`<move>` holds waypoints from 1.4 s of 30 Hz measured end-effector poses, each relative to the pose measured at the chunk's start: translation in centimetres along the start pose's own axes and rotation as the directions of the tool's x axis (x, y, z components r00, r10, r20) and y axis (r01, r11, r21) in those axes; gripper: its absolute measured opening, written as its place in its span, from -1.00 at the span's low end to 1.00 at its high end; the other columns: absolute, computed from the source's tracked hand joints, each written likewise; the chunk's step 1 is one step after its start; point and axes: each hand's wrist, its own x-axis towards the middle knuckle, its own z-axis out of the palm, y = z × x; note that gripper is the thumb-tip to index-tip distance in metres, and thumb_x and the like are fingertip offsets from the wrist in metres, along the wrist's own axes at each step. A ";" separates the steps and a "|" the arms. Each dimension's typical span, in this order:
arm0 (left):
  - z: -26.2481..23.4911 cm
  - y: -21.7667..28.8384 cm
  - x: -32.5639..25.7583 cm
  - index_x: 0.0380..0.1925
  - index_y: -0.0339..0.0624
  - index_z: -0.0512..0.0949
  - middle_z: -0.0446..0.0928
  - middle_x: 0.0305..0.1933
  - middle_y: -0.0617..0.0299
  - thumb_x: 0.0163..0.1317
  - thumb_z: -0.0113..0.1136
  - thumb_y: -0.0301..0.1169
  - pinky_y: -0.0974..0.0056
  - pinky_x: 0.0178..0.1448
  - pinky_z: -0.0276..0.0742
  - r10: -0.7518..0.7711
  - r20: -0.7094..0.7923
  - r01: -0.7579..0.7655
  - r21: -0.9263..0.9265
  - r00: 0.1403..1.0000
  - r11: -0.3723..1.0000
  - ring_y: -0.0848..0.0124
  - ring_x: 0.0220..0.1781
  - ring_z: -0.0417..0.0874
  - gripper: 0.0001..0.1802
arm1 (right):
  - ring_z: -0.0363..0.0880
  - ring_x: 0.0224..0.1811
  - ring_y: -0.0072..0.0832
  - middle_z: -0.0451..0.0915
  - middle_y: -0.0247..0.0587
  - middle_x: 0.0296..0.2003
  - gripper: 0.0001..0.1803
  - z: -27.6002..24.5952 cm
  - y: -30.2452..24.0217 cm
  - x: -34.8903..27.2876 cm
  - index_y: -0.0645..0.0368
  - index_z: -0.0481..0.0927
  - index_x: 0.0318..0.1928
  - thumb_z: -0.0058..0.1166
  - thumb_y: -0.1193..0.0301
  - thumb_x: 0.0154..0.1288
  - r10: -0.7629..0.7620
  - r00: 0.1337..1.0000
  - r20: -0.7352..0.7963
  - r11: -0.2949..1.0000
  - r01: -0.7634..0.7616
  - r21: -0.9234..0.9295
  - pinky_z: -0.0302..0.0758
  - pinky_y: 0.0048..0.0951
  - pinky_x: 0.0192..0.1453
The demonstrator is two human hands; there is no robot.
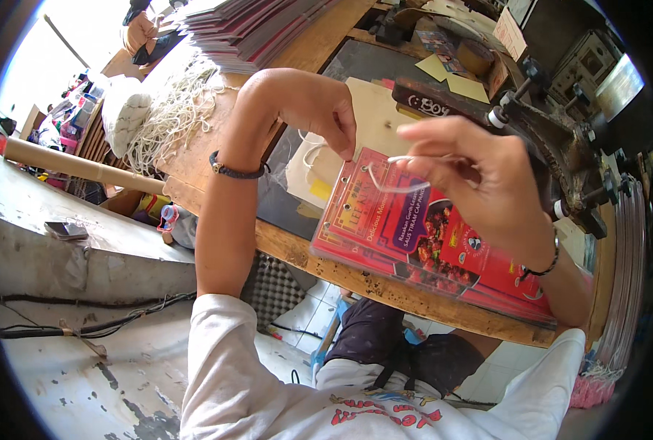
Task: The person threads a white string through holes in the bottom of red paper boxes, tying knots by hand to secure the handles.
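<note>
A stack of flat, red printed paper bags (444, 249) with metal eyelets along one edge lies at the table's front. My left hand (315, 110) reaches over from the left, bent at the wrist. Its thumb and fingertip are closed at the top corner of the uppermost bag. Above that bag is my right hand (480, 172), slightly blurred, with a white cord (394, 189) pinched between thumb and fingers. The cord loops down to the bag's eyelet edge; whether it passes through an eyelet I cannot tell.
A tangled heap of white cord (176, 110) lies at left, near a tall stack of flat bags (249, 29). A black metal machine (561, 125) stands on the right beside another bag stack (623, 271). Far left, another person (143, 37) sits.
</note>
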 end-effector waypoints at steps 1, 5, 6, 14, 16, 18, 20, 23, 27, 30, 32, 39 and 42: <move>0.0 0.0 0.2 -0.20 -0.22 0.73 0.73 -0.29 0.27 0.23 0.36 -0.23 0.33 -0.19 0.49 0.025 -0.009 -0.025 0.007 1.000 1.000 0.49 -0.32 0.62 -0.72 | 0.70 -0.28 -0.41 0.72 -0.12 -0.29 -0.80 0.2 0.5 -0.1 0.22 0.67 -0.05 0.19 0.55 0.32 -0.060 0.997 0.039 0.996 0.063 -0.062 0.58 -0.48 -0.21; -0.1 -0.7 1.2 -0.23 -0.24 0.62 0.66 -0.29 0.35 0.36 0.22 -0.24 0.38 -0.23 0.45 0.155 -0.192 -0.151 0.039 0.969 0.988 0.54 -0.35 0.51 -0.74 | 0.68 -0.25 -0.14 0.68 -0.05 -0.28 -0.84 1.8 3.0 -0.7 0.22 0.63 -0.12 0.20 0.50 0.29 -0.172 0.982 0.082 0.959 0.186 -0.213 0.61 -0.30 -0.16; -0.1 -0.9 1.3 -0.24 -0.22 0.59 0.63 -0.30 0.37 0.38 0.18 -0.24 0.40 -0.23 0.43 0.157 -0.196 -0.170 -0.046 0.968 0.984 0.56 -0.36 0.47 -0.75 | 0.68 -0.25 -0.15 0.68 -0.05 -0.28 -0.85 2.2 3.0 -0.8 0.22 0.62 -0.13 0.20 0.50 0.29 -0.171 0.982 0.078 0.956 0.184 -0.228 0.60 -0.29 -0.16; 0.0 0.3 0.9 -0.24 -0.12 0.52 0.50 -0.37 0.47 0.43 0.04 -0.21 0.49 -0.24 0.35 -0.022 -0.215 -0.063 -0.377 0.976 0.924 0.64 -0.39 0.35 -0.78 | 0.65 -0.22 -0.09 0.63 -0.04 -0.26 -0.88 3.4 3.8 0.4 0.23 0.57 -0.15 0.17 0.54 0.30 -0.148 0.982 0.120 0.957 0.173 -0.235 0.58 -0.26 -0.16; 0.5 0.1 1.6 -0.19 -0.15 0.59 0.50 -0.41 0.42 0.32 0.19 -0.12 0.44 -0.27 0.34 -0.027 -0.245 -0.016 -0.171 0.969 0.985 0.58 -0.43 0.38 -0.68 | 0.65 -0.23 -0.08 0.63 -0.04 -0.26 -0.88 4.1 4.3 0.2 0.23 0.57 -0.15 0.17 0.54 0.31 -0.144 0.985 0.091 0.962 0.161 -0.220 0.58 -0.27 -0.17; 0.7 0.8 1.7 -0.16 -0.17 0.62 0.48 -0.45 0.39 0.24 0.28 -0.09 0.40 -0.29 0.34 -0.054 -0.206 0.062 0.031 0.977 0.998 0.54 -0.44 0.39 -0.62 | 0.65 -0.25 -0.08 0.64 -0.04 -0.27 -0.88 4.7 5.2 -0.3 0.24 0.56 -0.15 0.17 0.54 0.32 -0.161 0.987 0.003 0.969 0.159 -0.190 0.58 -0.28 -0.19; 0.7 0.5 2.0 -0.17 -0.19 0.64 0.46 -0.49 0.37 0.16 0.35 -0.06 0.36 -0.29 0.33 -0.020 -0.219 0.032 0.055 0.976 0.998 0.51 -0.45 0.39 -0.57 | 0.66 -0.29 -0.11 0.64 -0.05 -0.30 -0.87 5.0 5.7 -0.4 0.25 0.55 -0.14 0.16 0.54 0.33 -0.163 0.986 0.021 0.970 0.164 -0.178 0.57 -0.30 -0.21; 0.9 0.1 2.0 -0.21 -0.20 0.67 0.44 -0.52 0.37 0.12 0.39 -0.07 0.33 -0.30 0.31 -0.041 -0.194 0.055 0.068 0.980 0.996 0.50 -0.46 0.39 -0.57 | 0.66 -0.36 -0.17 0.64 -0.06 -0.33 -0.87 4.9 5.6 -0.2 0.24 0.56 -0.12 0.16 0.54 0.34 -0.130 0.991 0.008 0.984 0.130 -0.121 0.57 -0.33 -0.24; 0.8 0.1 1.9 -0.26 -0.22 0.69 0.43 -0.53 0.42 0.17 0.35 -0.14 0.35 -0.33 0.28 0.127 -0.220 -0.109 0.090 0.967 0.990 0.55 -0.47 0.37 -0.65 | 0.66 -0.38 -0.22 0.64 -0.07 -0.33 -0.88 4.5 5.1 -0.5 0.23 0.58 -0.12 0.14 0.54 0.35 0.061 0.998 0.013 0.992 -0.062 0.109 0.56 -0.38 -0.26; 0.6 -0.7 1.8 -0.25 -0.23 0.70 0.42 -0.55 0.49 0.25 0.32 -0.16 0.41 -0.38 0.26 0.157 -0.282 -0.176 -0.041 0.946 0.984 0.63 -0.50 0.35 -0.68 | 0.67 -0.35 -0.23 0.65 -0.08 -0.31 -0.88 3.8 3.9 0.1 0.23 0.58 -0.12 0.14 0.55 0.35 -0.003 0.999 0.052 1.000 0.003 0.005 0.56 -0.41 -0.24; 0.3 -0.9 2.0 -0.23 -0.25 0.69 0.42 -0.55 0.52 0.28 0.31 -0.13 0.45 -0.43 0.24 0.105 -0.239 -0.152 -0.187 0.965 0.971 0.68 -0.52 0.33 -0.64 | 0.59 -0.39 -0.50 0.61 -0.22 -0.34 -0.91 3.3 3.5 0.6 0.27 0.57 -0.12 0.09 0.59 0.40 -0.151 0.988 0.040 0.984 0.154 -0.087 0.53 -0.52 -0.27; 0.5 -0.5 2.2 -0.22 -0.36 0.64 0.40 -0.55 0.55 0.38 0.24 -0.10 0.50 -0.52 0.15 0.206 -0.036 -0.207 -0.315 0.978 0.926 0.75 -0.54 0.29 -0.56 | 0.65 -0.22 -0.16 0.59 -0.14 -0.30 -0.82 3.1 3.6 0.7 0.19 0.58 -0.11 0.15 0.56 0.27 -0.376 0.922 0.094 0.891 0.388 -0.237 0.60 -0.32 -0.12; 0.7 -0.2 2.2 -0.26 -0.36 0.63 0.38 -0.56 0.55 0.37 0.24 -0.13 0.48 -0.52 0.14 0.185 -0.064 -0.196 -0.364 0.981 0.911 0.74 -0.54 0.28 -0.59 | 0.65 -0.17 -0.20 0.58 -0.18 -0.25 -0.78 2.9 3.6 0.6 0.18 0.56 -0.10 0.13 0.56 0.22 -0.422 0.896 0.136 0.822 0.441 -0.360 0.62 -0.30 -0.08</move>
